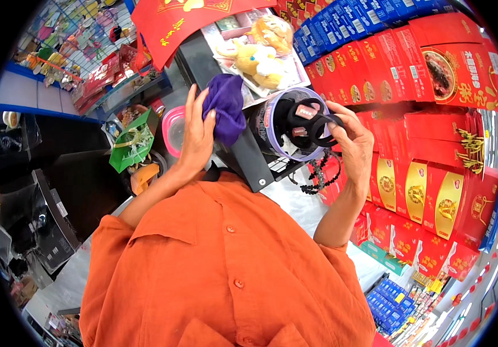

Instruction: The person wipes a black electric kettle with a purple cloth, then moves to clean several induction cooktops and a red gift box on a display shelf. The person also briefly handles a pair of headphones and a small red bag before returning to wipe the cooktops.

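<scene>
My left hand is closed on a bunched purple cloth, holding it above the dark counter edge. My right hand is at the right rim of a round lavender-edged tub. Between its thumb and fingers it grips black hair ties, partly inside the tub. Small pinkish tags show on the black loops. A black beaded strand hangs below the tub, close to my right wrist.
Left of the cloth stands a pink-rimmed container, with a green box farther left. Beyond the tub, plush toys lie in a white tray. Red gift boxes are stacked at the right. A black counter juts toward my chest.
</scene>
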{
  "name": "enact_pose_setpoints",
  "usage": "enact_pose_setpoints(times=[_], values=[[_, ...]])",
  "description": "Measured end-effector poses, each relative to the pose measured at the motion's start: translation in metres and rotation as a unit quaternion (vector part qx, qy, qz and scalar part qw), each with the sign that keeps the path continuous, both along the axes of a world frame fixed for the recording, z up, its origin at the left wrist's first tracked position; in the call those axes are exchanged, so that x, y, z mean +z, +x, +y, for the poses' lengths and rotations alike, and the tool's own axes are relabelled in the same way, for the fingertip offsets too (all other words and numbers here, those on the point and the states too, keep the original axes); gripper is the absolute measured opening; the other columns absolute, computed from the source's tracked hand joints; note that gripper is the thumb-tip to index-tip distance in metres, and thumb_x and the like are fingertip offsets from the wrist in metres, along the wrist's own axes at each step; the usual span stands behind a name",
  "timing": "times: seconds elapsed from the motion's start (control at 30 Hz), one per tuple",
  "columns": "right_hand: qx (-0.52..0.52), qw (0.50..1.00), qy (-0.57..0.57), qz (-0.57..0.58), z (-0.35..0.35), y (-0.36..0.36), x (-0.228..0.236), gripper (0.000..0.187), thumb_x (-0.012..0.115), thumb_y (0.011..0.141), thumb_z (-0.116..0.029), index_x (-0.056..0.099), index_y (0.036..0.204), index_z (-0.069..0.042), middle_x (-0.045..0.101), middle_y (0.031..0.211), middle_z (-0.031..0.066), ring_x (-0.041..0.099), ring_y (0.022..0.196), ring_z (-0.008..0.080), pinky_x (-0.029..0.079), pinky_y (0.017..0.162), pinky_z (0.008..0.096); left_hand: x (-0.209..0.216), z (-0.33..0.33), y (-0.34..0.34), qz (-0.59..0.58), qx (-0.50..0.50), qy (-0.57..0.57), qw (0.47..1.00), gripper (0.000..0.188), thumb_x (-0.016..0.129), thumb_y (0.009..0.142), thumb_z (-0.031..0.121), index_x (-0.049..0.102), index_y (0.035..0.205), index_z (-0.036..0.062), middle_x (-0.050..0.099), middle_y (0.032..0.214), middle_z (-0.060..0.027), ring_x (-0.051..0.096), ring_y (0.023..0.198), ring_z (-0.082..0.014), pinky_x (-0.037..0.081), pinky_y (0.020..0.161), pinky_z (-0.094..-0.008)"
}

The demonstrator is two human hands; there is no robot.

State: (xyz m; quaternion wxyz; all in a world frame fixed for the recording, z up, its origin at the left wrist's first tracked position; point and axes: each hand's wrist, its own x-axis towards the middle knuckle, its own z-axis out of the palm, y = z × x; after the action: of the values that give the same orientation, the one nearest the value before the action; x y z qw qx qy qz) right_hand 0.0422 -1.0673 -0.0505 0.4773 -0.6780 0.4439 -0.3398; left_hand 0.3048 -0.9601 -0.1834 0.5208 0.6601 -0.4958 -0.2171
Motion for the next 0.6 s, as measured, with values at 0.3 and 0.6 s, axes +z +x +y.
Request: enact_pose_setpoints(times=[0.3,0.6], values=[[-0.002,0.951,0.130,-0.280,0.002,-0.020,-0.011,0.020,0.062,0.092,-0.004,0.064,0.108,0.008,0.067,0.109,0.0167,0.066,0.098,0.0208,0.055,0.084,0.0323,0.008,0.008,-0.015,-0.062,-0.035,-0.004,0.997,0.035,0.055,0.093,-0.001,0.051,0.128,0.0011,0.014,0.156,-0.0258,0.025,0.143,-0.0401,0.029,0.112,-0.0407],[0.115,0.910,0.119,-0.380,0.015,-0.024,0.004,0.016,0.053,0.093,0.000,0.060,0.105,0.007,0.063,0.111,0.0276,0.068,0.098,0.0294,0.059,0.087,0.0403,0.008,-0.016,-0.017,-0.114,0.053,-0.011,0.992,0.032,0.057,0.092,0.006,0.054,0.124,0.0036,0.018,0.152,-0.0288,0.024,0.142,-0.0435,0.027,0.113,-0.0456]])
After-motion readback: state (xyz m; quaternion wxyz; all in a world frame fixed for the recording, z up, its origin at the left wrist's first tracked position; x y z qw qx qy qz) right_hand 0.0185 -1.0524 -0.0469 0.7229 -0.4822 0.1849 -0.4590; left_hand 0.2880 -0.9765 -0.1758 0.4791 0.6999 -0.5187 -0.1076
